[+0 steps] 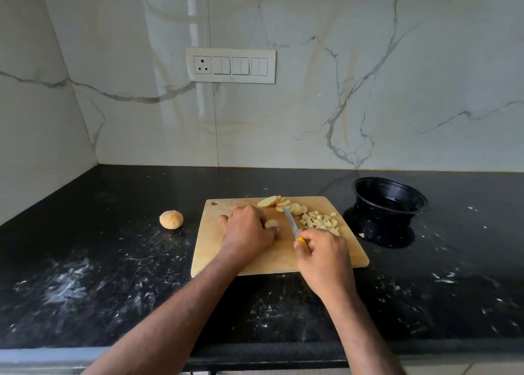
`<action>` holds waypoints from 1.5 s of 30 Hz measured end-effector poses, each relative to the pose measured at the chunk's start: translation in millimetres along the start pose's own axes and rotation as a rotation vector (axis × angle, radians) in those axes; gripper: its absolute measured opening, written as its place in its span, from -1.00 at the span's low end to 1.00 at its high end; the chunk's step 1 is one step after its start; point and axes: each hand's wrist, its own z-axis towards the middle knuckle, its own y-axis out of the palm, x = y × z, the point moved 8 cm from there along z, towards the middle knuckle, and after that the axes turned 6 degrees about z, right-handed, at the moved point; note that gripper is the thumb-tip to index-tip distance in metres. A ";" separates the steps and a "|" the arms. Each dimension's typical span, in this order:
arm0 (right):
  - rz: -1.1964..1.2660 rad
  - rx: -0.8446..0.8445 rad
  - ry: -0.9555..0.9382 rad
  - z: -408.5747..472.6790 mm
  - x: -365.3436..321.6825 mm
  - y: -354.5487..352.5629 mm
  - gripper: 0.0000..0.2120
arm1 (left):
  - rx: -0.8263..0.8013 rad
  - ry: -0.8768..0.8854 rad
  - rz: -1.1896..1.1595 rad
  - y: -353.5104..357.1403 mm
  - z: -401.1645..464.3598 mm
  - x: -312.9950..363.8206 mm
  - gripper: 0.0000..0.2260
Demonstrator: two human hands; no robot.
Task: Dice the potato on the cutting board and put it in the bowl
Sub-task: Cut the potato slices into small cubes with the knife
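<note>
While my left hand (246, 231) curls its fingers (270, 232) over a small stack of potato slices (271, 223) near the middle of the wooden cutting board (215, 250), my right hand (323, 254) is clenched round the yellow handle of a knife (295, 228), its blade pointing away from me just to the right of that stack. Along the board's far edge lies a fanned row of uncut slices (283, 203), and beside it on the right a heap of diced potato (320, 220). To the right of the board, on the black tabletop (113, 275), I see a black bowl (389, 201). Left of the board sits a whole potato (171, 219), well apart from it
</note>
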 end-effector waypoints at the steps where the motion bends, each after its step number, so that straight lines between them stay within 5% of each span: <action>1: -0.006 -0.005 -0.008 -0.4 -0.8 0.4 -0.85 | -0.003 0.010 -0.005 -0.3 -0.4 0.4 -0.79; 4: -0.043 -0.017 -0.031 -2.2 -3.9 1.3 -0.86 | -0.034 0.052 -0.034 -0.8 -0.1 2.8 -0.86; 15: -0.202 -0.113 -0.057 7.0 -7.5 0.8 -0.78 | -0.211 0.237 -0.194 5.0 9.9 7.4 -0.64; 45: -0.083 -0.130 -0.027 -11.2 -5.3 -1.5 -0.79 | -0.178 0.285 -0.205 2.2 10.5 8.7 -0.70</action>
